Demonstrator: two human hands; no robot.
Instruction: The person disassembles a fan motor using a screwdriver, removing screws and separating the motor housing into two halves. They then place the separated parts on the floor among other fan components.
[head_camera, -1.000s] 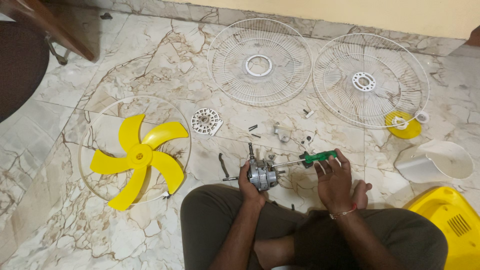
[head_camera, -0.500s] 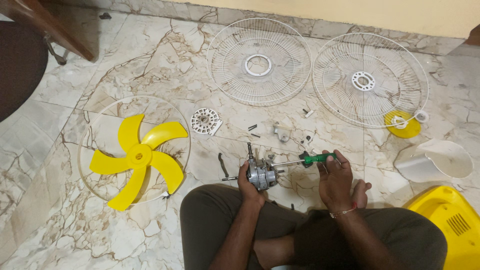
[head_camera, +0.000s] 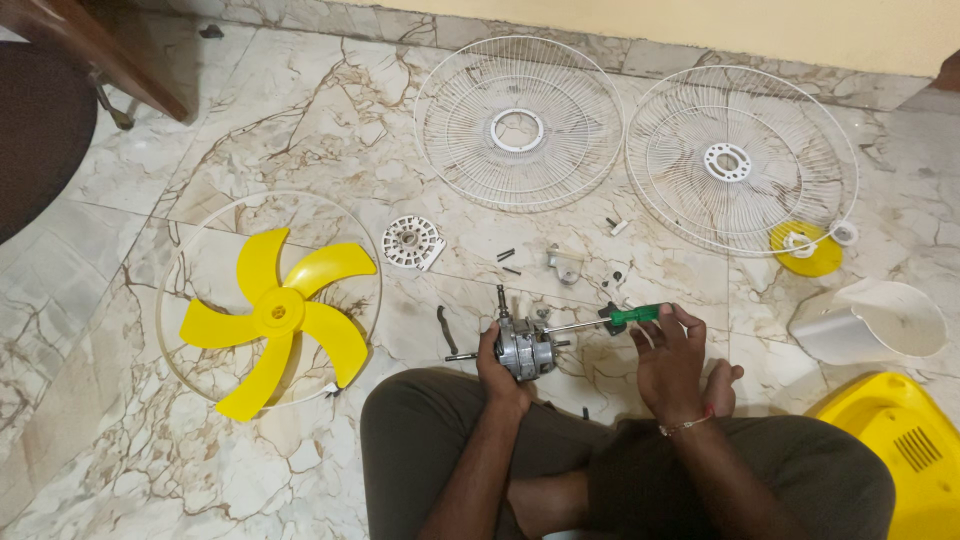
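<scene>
Fan motor (head_camera: 526, 350): bare metal, on the floor (head_camera: 300, 130) before the knees; left hand (head_camera: 497, 368) closed round its casing; right hand (head_camera: 670, 352) gripping a green-handled screwdriver (head_camera: 600, 321); likely heavy, rigid; grasp casing, not shaft.

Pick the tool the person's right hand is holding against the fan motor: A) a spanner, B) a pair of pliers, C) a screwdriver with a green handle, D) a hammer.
C: the right hand holds a green-handled screwdriver whose shaft runs to the grey motor, which the left hand steadies.
</scene>
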